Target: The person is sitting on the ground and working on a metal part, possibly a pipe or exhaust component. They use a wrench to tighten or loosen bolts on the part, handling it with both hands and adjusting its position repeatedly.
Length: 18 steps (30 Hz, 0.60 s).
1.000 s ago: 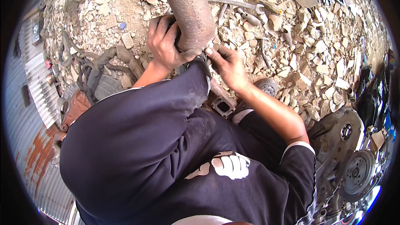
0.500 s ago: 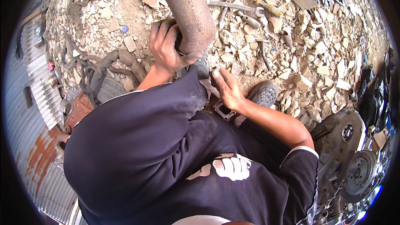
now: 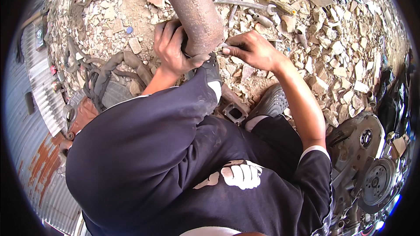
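The left hand (image 3: 169,52) grips the lower end of a thick rusty pipe (image 3: 192,11), fingers curled at its left side, while the right hand's (image 3: 253,51) thumb and forefinger come close together just beside the pipe's right edge; whether they pinch something small, I can't tell. Near the shoes (image 3: 267,101) a flanged pipe (image 3: 229,96) shows its squarish mouth. Broken stone litters the ground (image 3: 323,61), a wrench (image 3: 245,3) lying beyond the hands. Corrugated sheeting (image 3: 26,131) edges the left, engine parts (image 3: 374,181) the lower right; rubble spreads between.

Dark shirt (image 3: 284,199) with white-edged sleeves (image 3: 316,170), grey shoes (image 3: 272,101).
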Tool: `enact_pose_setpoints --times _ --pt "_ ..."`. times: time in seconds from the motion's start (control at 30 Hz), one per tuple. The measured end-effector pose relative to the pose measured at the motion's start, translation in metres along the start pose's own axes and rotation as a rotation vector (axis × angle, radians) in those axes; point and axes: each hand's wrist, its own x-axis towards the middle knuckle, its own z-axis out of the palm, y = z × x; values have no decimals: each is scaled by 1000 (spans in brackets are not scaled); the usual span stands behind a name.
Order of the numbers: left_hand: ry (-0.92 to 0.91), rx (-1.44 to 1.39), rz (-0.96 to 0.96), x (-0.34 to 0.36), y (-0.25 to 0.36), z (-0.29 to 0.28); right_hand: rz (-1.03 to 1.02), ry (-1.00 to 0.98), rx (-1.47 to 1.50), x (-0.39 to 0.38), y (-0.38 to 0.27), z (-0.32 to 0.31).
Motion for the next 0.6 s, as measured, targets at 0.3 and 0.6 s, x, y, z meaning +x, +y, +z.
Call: enact_pose_setpoints --times 0.3,0.6 --pt "-13 4 1 -2 -1 -1 -32 30 -55 0 -13 -1" --pt "-25 14 1 -6 -4 1 -64 -60 -93 12 -19 -22"
